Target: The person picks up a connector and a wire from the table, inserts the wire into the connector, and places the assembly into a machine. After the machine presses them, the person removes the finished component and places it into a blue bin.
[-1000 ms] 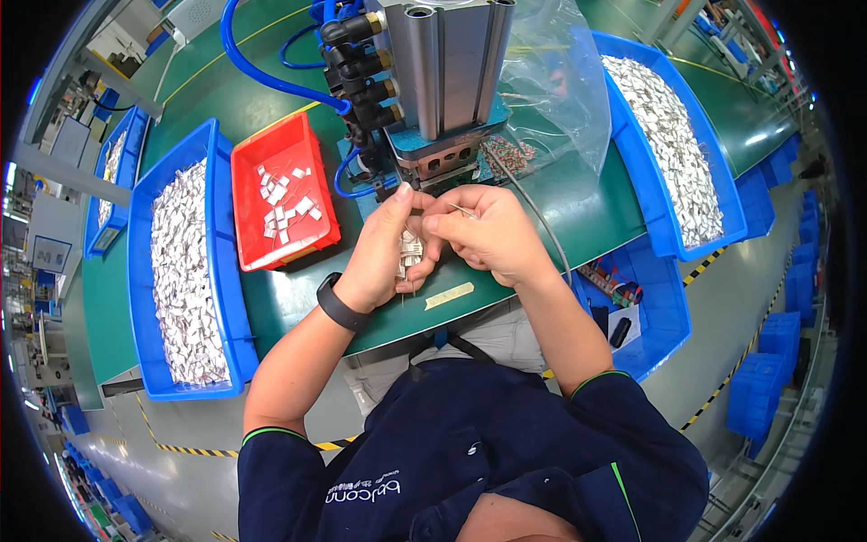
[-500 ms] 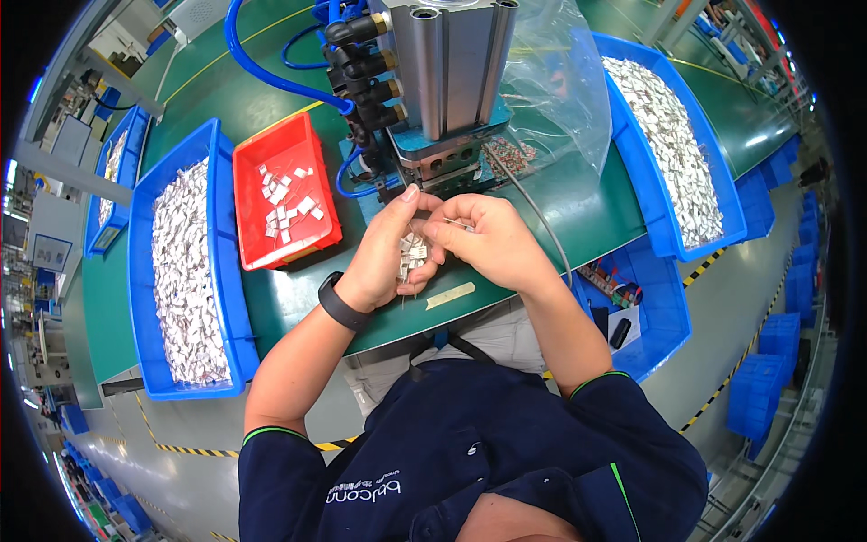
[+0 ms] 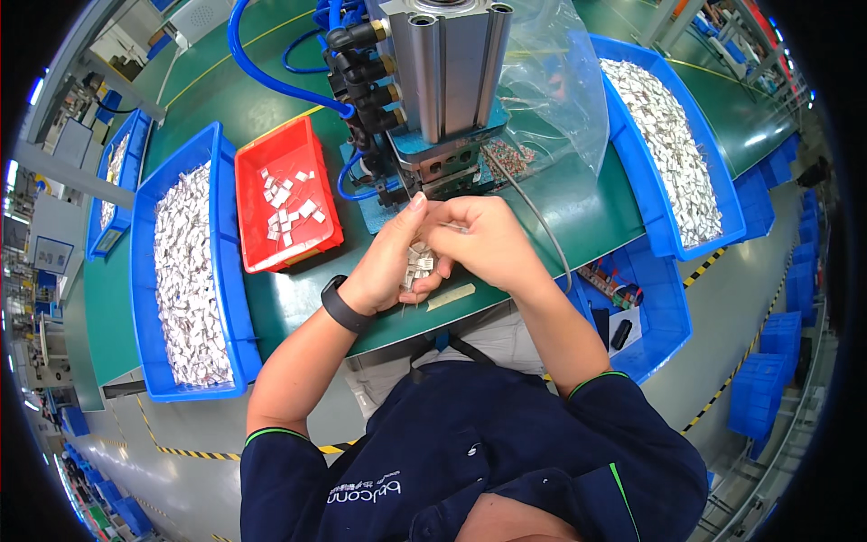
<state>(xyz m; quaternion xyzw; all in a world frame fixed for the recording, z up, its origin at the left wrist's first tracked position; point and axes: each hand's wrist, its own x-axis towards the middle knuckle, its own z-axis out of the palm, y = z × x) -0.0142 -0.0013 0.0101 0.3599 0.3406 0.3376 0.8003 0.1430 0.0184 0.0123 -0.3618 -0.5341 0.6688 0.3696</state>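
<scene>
Head view: a person stands at a green workbench (image 3: 578, 217) just in front of a small pneumatic press (image 3: 447, 81).
Left hand: the left hand (image 3: 388, 266) is cupped, fingers curled around a small bunch of pale metal parts (image 3: 419, 265) held against the palm.
Right hand: the right hand (image 3: 483, 244) meets the left, its fingertips pinched narrow on the bunch as if picking one piece out; whether it has one free I cannot tell.
Where the parts are: in the hands, above the bench edge, just short of the press base and not under it.
Done so far: the red tray (image 3: 287, 206) left of the press holds only a thin scatter of similar pieces, so I judge few are finished.
Left to do: the long blue bin (image 3: 185, 271) on the left and the blue bin (image 3: 673, 154) on the right are both heaped with small pale pieces, so most of the stock seems unworked.
</scene>
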